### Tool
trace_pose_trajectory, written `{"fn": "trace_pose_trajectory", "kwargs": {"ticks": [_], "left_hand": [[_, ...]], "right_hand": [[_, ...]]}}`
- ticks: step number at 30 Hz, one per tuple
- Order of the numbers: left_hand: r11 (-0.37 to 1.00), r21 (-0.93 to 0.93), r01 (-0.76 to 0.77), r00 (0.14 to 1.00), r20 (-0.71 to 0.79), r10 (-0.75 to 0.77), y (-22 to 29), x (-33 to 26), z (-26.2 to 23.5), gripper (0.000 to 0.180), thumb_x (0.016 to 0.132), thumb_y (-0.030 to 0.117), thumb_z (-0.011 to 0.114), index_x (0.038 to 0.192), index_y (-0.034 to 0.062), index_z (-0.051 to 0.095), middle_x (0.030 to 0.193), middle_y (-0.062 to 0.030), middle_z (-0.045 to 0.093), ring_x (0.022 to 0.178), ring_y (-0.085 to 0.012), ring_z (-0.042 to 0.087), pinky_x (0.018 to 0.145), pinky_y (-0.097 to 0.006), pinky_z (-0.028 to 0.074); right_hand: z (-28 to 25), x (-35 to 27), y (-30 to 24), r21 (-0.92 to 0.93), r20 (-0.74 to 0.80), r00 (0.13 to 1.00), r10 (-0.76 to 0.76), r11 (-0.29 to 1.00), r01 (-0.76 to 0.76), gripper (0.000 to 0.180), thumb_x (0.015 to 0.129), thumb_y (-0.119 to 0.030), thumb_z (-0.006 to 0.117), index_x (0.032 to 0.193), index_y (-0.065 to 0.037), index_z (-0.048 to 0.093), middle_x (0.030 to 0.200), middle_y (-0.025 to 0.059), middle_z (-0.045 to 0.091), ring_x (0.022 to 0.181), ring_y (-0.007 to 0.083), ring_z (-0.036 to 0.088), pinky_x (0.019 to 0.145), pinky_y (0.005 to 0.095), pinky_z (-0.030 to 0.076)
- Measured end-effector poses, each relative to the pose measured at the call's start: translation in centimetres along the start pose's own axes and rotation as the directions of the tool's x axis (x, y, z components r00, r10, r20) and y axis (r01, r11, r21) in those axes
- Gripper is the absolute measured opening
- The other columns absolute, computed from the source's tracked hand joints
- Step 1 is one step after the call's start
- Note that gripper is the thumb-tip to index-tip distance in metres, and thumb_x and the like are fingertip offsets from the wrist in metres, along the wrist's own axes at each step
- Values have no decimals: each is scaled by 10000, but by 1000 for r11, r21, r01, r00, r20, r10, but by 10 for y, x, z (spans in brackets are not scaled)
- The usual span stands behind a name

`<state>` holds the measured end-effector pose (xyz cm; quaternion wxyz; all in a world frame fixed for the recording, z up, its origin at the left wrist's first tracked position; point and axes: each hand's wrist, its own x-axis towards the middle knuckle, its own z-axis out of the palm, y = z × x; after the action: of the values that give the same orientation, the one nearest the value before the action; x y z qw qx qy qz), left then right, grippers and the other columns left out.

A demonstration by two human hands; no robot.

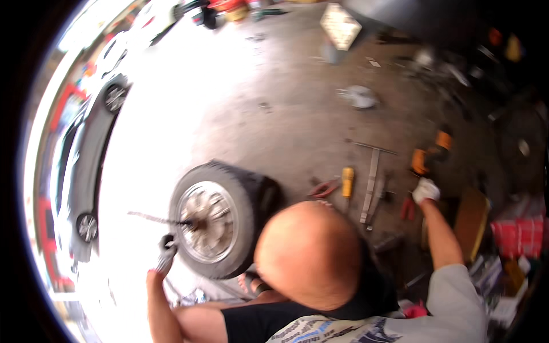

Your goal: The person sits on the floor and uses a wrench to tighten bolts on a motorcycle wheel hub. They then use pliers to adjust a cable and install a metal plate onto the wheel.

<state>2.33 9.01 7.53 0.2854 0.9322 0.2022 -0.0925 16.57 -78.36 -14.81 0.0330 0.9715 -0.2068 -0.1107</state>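
My left hand (pixel 166 255), in a white glove with a dark palm, is curled beside the lower left of a wheel (pixel 240 246). Whatever its fingers close on, if anything, is too small and blurred to make out. A long ribbed rod (pixel 151 217) juts left from the wheel's silver rim (pixel 194 246), just above that hand and apart from it. My right hand (pixel 426 191), also gloved, reaches far right and closes on the near end of an orange-and-black cordless power tool (pixel 421 162) on the floor. Motion blurs the grip.
Between knee and right hand lie red-handled pliers (pixel 325 188), a yellow-handled screwdriver (pixel 347 180) and a T-handle wrench (pixel 372 177). A silvery round part (pixel 361 97) lies farther off. Boxes and a red checked bundle (pixel 517 237) crowd the right. Cars (pixel 94 166) stand outside at left.
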Motion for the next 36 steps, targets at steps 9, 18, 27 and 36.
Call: {"fn": "trace_pose_trajectory", "kwargs": {"ticks": [9, 18, 27, 36], "left_hand": [[945, 268, 187, 982, -30, -186, 93, -46, -30, 445, 925, 294, 642, 1297, 50, 629, 1269, -190, 677, 1176, -356, 645, 1000, -405, 505], [993, -115, 6, 983, -181, -27, 95, -57, -49, 336, 986, 200, 608, 1253, -2, 638, 1189, -131, 716, 1023, -200, 689, 891, -331, 543], [687, -626, -370, 903, -415, 109, 163, -47, -54, 259, 1018, 240, 608, 1101, 0, 659, 845, -33, 631, 739, -103, 583, 687, -266, 488], [314, -903, -294, 956, -272, 113, 212, -70, -43, 319, 1031, 278, 604, 1160, -14, 612, 928, -86, 687, 746, -126, 640, 647, -270, 522]], "right_hand": [[79, 55, 18, -41, 171, 935, 310, 951, -307, 484, 863, -151, 714, 1301, -67, 527, 1350, 171, 593, 1190, 383, 629, 943, 504, 564], [17, 23, -10, 909, 276, 957, -89, 346, -230, 281, 895, -178, 663, 1127, -20, 648, 961, 42, 659, 846, 223, 643, 786, 356, 538], [-402, -143, -285, 950, -269, 565, -780, -312, 22, 268, 932, 14, 579, 1187, -55, 626, 1120, 83, 670, 891, 158, 665, 781, 308, 570], [-455, -296, -460, 453, -490, -252, -834, -491, 744, 511, 836, 162, 573, 1316, -13, 561, 1132, 145, 681, 996, 222, 680, 871, 327, 560]]}}
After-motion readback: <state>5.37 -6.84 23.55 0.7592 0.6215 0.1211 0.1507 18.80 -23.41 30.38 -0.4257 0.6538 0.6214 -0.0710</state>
